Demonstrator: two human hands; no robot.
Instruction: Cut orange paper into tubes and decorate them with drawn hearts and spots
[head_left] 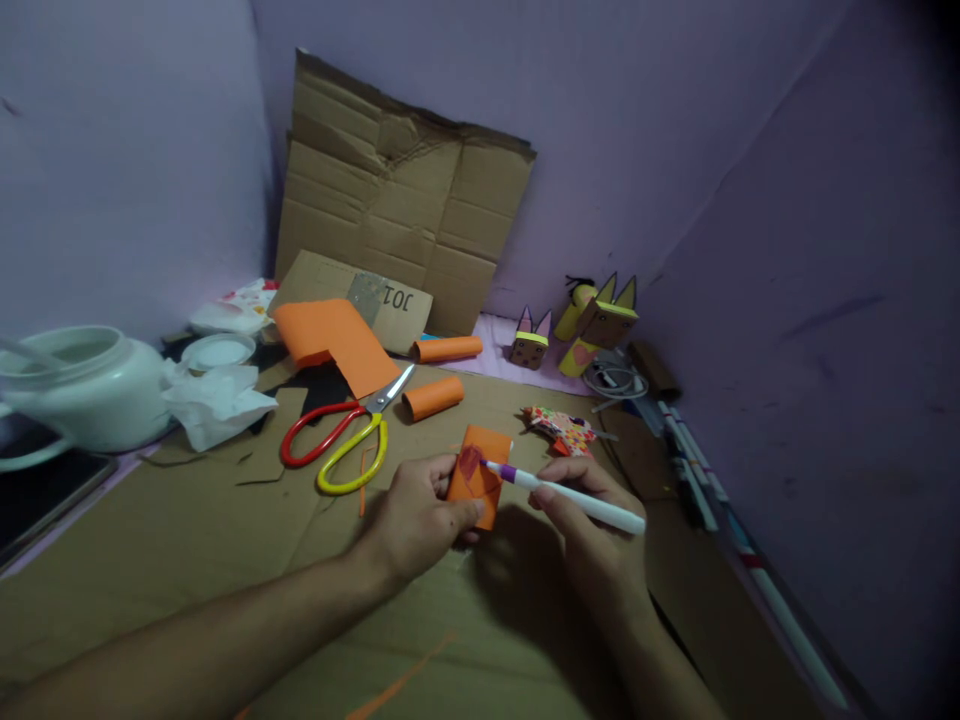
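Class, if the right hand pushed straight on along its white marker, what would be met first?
Most likely the orange paper piece held in the left hand. The marker touches, or nearly touches, the paper's red patch; depth is unclear.

Dim light; soft shadow lower centre; slight blur; top-right corner dark.

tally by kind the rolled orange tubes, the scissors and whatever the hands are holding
Rolled orange paper tubes: 2
Metal scissors with one red and one yellow handle: 1
Orange paper rectangle with a red patch, in the left hand: 1
White marker with a purple collar, in the right hand: 1
Total: 5
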